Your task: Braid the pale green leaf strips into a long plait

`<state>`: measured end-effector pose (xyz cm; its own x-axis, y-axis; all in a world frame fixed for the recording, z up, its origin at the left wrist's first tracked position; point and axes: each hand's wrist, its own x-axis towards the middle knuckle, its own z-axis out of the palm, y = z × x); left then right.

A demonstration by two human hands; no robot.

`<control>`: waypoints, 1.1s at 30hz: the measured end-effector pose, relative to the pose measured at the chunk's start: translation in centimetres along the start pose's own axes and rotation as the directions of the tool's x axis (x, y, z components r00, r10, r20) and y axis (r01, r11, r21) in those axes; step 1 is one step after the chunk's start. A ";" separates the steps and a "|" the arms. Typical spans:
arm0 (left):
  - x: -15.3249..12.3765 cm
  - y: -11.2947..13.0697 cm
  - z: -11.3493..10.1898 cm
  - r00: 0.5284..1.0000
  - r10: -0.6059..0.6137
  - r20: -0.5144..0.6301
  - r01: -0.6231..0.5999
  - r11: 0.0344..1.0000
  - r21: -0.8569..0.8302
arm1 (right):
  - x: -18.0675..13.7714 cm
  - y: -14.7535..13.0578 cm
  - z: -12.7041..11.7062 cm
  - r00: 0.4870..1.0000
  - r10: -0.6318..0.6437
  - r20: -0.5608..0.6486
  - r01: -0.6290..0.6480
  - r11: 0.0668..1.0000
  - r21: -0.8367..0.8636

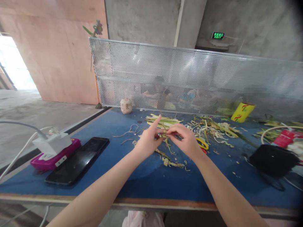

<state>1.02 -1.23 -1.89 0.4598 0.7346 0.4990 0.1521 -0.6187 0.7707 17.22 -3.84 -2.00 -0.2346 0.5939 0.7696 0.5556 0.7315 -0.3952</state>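
Observation:
Over the middle of the blue table my left hand and my right hand meet fingertip to fingertip. Between them they pinch a thin green plant strip; part of it is hidden by the fingers. The left index finger points up, while its thumb and other fingers close on the strip. Below the hands lie twisted plant scraps. Flat pale-green leaf strips rest just behind them. Yellow-handled scissors lie partly hidden beside my right hand.
A perforated metal screen borders the table's back. Left stand a black phone and a purple power strip with a charger. Shredded strips, a yellow packet and a black pouch lie right. A wrapped roll stands behind.

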 end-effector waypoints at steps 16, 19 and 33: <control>-0.5 0.7 0.3 0.997 0.080 -0.016 -0.075 0.977 0.199 | 0.0 0.6 1.1 0.958 0.284 0.036 -0.283 0.922 0.263; -0.5 0.6 0.3 0.996 0.083 -0.021 -0.078 0.980 0.184 | 0.0 0.5 1.1 0.955 0.295 0.022 -0.290 0.920 0.263; -0.7 1.2 0.5 0.995 0.091 -0.033 -0.085 0.984 0.154 | 0.3 0.2 1.2 0.899 0.416 0.135 -0.418 0.726 0.547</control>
<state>1.34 -2.60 -1.50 0.4429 0.6839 0.5798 0.2453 -0.7144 0.6553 16.32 -3.13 -2.42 -0.0872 0.8836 0.4600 0.0651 0.4659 -0.8825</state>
